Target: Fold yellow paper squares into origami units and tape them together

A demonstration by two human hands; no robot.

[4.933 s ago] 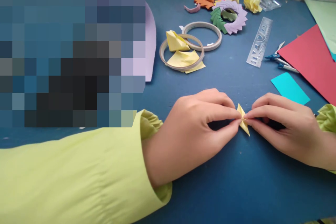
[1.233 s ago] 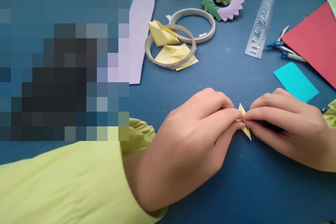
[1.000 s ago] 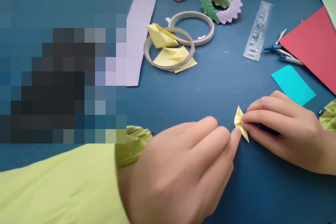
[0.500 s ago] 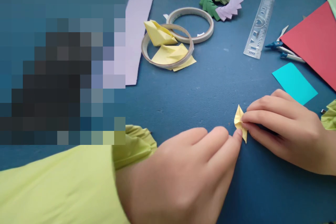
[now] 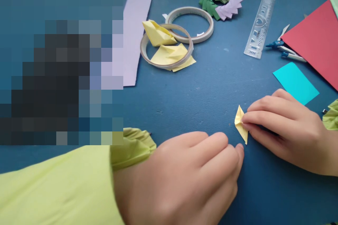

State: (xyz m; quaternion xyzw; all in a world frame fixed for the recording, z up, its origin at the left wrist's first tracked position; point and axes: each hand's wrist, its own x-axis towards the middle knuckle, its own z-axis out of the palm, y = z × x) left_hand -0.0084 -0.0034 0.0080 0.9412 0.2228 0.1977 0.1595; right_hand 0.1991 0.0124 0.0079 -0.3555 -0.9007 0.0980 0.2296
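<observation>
A small folded piece of yellow paper (image 5: 239, 117), slim and pointed at both ends, lies on the blue table. My right hand (image 5: 287, 130) pinches its right edge between thumb and fingertips. Just left of and below the paper is my left hand (image 5: 185, 172), its fingers curled in and its thumb tip apart from the paper. Nothing shows in the left hand, though its palm side is hidden. Beyond the right hand lies a turquoise paper rectangle (image 5: 297, 82).
Two tape rolls (image 5: 190, 10) overlap, with folded yellow papers (image 5: 158, 34) around them. Behind are a purple and green paper ring (image 5: 233, 1), a clear ruler (image 5: 259, 26), a compass (image 5: 276, 44) and red paper (image 5: 314, 31). A lilac strip (image 5: 137, 24) lies left; pixelation covers the upper left.
My left hand has drawn back slightly from the yellow paper, down and away from its lower end. My right hand keeps its pinch in nearly the same place.
</observation>
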